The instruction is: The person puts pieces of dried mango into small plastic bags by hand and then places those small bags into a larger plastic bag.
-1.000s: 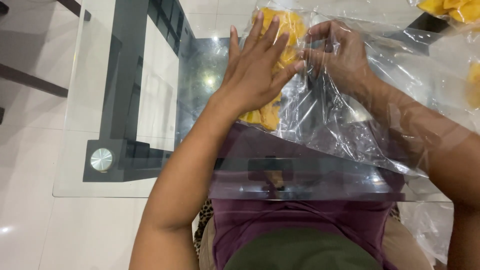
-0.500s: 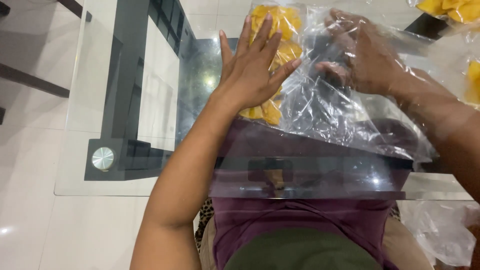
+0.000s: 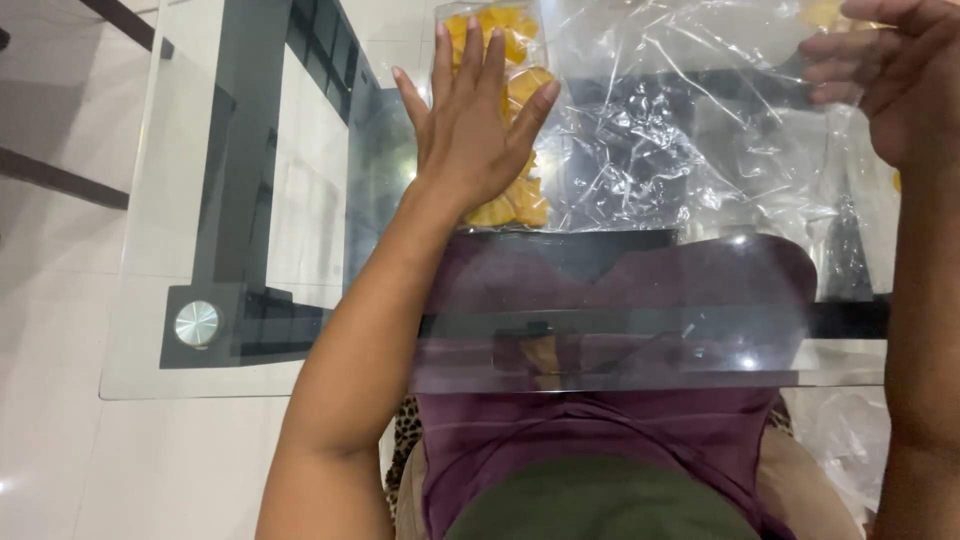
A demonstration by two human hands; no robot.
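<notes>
Left hand [image 3: 470, 130] flat, fingers spread wide, palm down on a clear bag of yellow chips [image 3: 510, 120], gripping nothing. Bag directly under the palm and poking out past the fingertips toward twelve o'clock, with more yellow pieces showing at the heel of the hand, around five o'clock. Bag itself on the glass table [image 3: 250, 200], near the middle of the far edge of the view.

Right hand [image 3: 890, 80] at two o'clock from the left one, well apart, fingers curled and pinching the far corner of a crumpled clear plastic sheet [image 3: 690, 140]. Pinch probably light, though partly cut off by the edge of the view. Sheet spread between the two hands, at three o'clock from the left hand, touching or overlapping the bag's right side.

Black table frame [image 3: 240, 150] visible through the glass at nine o'clock.
</notes>
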